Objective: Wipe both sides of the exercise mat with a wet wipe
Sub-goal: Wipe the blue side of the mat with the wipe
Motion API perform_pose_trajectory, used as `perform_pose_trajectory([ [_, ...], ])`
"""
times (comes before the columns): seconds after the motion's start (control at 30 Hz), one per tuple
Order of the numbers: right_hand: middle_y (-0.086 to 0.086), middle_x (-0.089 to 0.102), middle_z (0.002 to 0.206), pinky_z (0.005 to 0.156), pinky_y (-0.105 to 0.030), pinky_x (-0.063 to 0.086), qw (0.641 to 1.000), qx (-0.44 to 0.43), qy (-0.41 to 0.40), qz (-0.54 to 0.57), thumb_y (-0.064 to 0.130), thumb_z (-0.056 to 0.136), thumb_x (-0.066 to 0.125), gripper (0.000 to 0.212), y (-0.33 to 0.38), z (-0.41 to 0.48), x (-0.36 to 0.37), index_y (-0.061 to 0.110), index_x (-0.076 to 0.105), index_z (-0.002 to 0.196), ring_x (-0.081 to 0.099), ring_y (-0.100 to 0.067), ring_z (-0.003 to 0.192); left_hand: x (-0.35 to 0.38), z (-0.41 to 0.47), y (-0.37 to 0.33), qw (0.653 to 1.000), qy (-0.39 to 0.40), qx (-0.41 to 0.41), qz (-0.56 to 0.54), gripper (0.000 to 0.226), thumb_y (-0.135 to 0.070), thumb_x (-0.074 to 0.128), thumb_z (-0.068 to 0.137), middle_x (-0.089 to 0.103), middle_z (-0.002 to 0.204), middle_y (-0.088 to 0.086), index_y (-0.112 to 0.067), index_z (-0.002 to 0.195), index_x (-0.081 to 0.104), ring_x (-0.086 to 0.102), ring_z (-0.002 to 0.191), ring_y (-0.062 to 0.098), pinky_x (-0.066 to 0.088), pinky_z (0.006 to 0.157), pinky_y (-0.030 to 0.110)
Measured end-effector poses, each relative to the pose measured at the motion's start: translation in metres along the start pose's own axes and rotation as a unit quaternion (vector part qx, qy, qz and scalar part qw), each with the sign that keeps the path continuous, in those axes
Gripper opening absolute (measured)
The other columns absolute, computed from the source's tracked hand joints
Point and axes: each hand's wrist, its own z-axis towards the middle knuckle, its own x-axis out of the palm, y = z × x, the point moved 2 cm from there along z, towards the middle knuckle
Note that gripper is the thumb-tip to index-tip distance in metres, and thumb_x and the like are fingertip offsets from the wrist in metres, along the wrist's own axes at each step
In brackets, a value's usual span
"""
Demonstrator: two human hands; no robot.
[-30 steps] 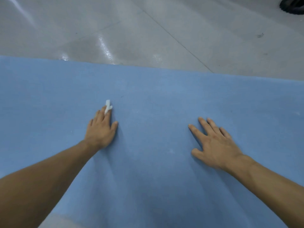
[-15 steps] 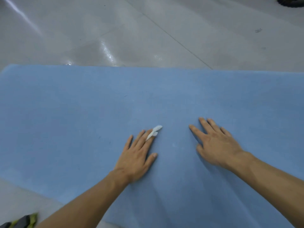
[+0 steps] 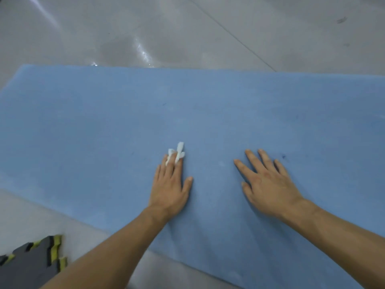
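Across the middle of the view lies the blue exercise mat (image 3: 208,113), flat on the grey floor (image 3: 145,28). Near centre the left hand (image 3: 169,184) presses the white wet wipe (image 3: 177,153) onto it with straight fingers, the wipe poking out at the hand's 12 o'clock. Toward 3 o'clock the right hand (image 3: 268,182) rests flat on the mat, fingers spread, holding nothing. Grey-and-yellow foam tiles (image 3: 31,263) sit at 7 o'clock.

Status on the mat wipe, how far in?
Done: unclear; no wet streaks show on the mat, so wiped area can't be judged. In hand: top face, the left hand presses the wet wipe to the mat while the right hand rests flat beside it. Left: a dark mark by the right hand's fingers, then likely the underside, since the mat lies flat with one face up.
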Motion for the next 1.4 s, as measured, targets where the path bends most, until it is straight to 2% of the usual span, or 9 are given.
perform_pose_trajectory([
  [0.1,-0.006,0.042,0.163,0.111,-0.061,0.041,0.999,-0.012,-0.025,-0.015,0.050,0.090,0.036,0.067,-0.005,-0.011,0.009,0.031,0.053,0.151,0.042,-0.034,0.149,0.021,-0.039,-0.065,0.997,0.006,0.077,0.007,0.074,-0.058,0.030,0.101,-0.007,0.173,-0.009,-0.028,0.166,0.010,-0.005,0.160,0.016,-0.001,0.128,0.042],
  [0.33,-0.002,0.036,0.167,0.117,-0.057,0.037,0.998,-0.029,-0.050,-0.026,0.055,0.093,0.035,0.067,-0.015,-0.030,0.024,0.033,0.046,0.155,0.035,-0.027,0.153,0.032,-0.061,-0.076,0.986,0.023,0.158,0.053,0.067,-0.056,0.026,0.106,0.004,0.173,-0.010,-0.026,0.166,0.014,0.003,0.160,0.013,0.006,0.126,0.045],
  [0.47,-0.006,0.046,0.160,0.109,-0.060,0.044,0.997,-0.029,-0.060,-0.032,0.053,0.090,0.037,0.066,-0.015,-0.030,0.024,0.030,0.057,0.149,0.045,-0.030,0.147,0.008,-0.028,-0.006,1.000,-0.004,-0.019,0.020,0.074,-0.060,0.020,0.100,0.019,0.171,-0.004,-0.025,0.165,0.018,0.012,0.159,0.017,0.014,0.126,0.049],
  [0.6,-0.006,0.046,0.160,0.109,-0.060,0.044,0.996,-0.033,-0.083,-0.030,0.052,0.092,0.037,0.065,-0.014,-0.031,0.024,0.029,0.057,0.149,0.045,-0.030,0.147,-0.020,-0.018,0.057,0.978,-0.043,-0.203,0.016,0.066,-0.046,0.035,0.107,0.025,0.168,0.008,-0.019,0.165,0.019,0.019,0.156,0.027,0.018,0.123,0.054],
  [0.67,-0.007,0.047,0.160,0.109,-0.061,0.044,0.995,-0.033,-0.088,-0.029,0.051,0.092,0.037,0.065,-0.011,-0.030,0.024,0.028,0.058,0.148,0.047,-0.032,0.146,-0.023,-0.023,0.067,0.971,-0.054,-0.231,0.011,0.066,-0.046,0.037,0.107,0.026,0.167,0.010,-0.018,0.165,0.018,0.021,0.155,0.029,0.019,0.123,0.055],
  [0.87,-0.009,0.041,0.164,0.113,-0.063,0.038,0.994,-0.031,-0.106,-0.027,0.052,0.093,0.035,0.067,-0.007,-0.031,0.031,0.025,0.054,0.152,0.039,-0.034,0.150,0.014,-0.061,-0.028,0.999,-0.034,-0.029,0.000,0.078,-0.059,0.030,0.101,-0.004,0.174,-0.007,-0.023,0.166,0.008,-0.002,0.160,0.018,0.011,0.128,0.045],
  [1.13,-0.009,0.041,0.163,0.113,-0.064,0.037,0.991,-0.033,-0.125,-0.021,0.054,0.093,0.035,0.069,-0.006,-0.031,0.032,0.024,0.053,0.152,0.039,-0.034,0.150,0.035,-0.104,-0.092,0.992,-0.005,0.125,0.029,0.070,-0.054,0.034,0.106,0.003,0.174,-0.008,-0.021,0.165,0.016,0.003,0.160,0.015,0.006,0.127,0.039],
  [1.3,-0.010,0.041,0.163,0.114,-0.063,0.035,0.989,-0.041,-0.137,-0.026,0.051,0.093,0.035,0.068,-0.006,-0.031,0.034,0.022,0.053,0.152,0.038,-0.035,0.150,0.015,-0.076,-0.005,0.998,-0.041,0.008,0.042,0.068,-0.054,0.031,0.103,0.038,0.164,0.005,-0.017,0.160,0.032,0.029,0.154,0.021,0.016,0.123,0.042],
  [1.4,-0.009,0.039,0.165,0.115,-0.062,0.030,0.988,-0.044,-0.143,-0.025,0.051,0.095,0.034,0.068,-0.006,-0.032,0.037,0.022,0.050,0.154,0.036,-0.036,0.151,-0.005,-0.062,0.046,0.992,-0.041,-0.117,0.023,0.076,-0.061,0.021,0.099,0.034,0.166,0.004,-0.020,0.163,0.027,0.024,0.156,0.023,0.016,0.124,0.050],
])
